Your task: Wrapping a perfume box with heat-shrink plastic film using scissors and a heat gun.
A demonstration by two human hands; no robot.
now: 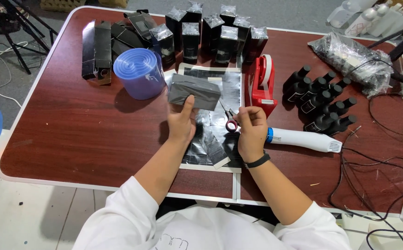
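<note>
The left hand (181, 122) pinches a black rectangular box (194, 91) wrapped in glossy clear film, held above the dark woodgrain surface (86, 134); its long axis runs left to right, tilting slightly down to the right. The right hand (251, 130) is curled around small scissors (229, 121) with pink handles.

Both forearms are extended forward from white sleeves. The left hand (181, 121) is raised, thumb pointed upward, fingers closed in a grip. The right hand (252, 131) is curled shut, a black band worn at its wrist.
</note>
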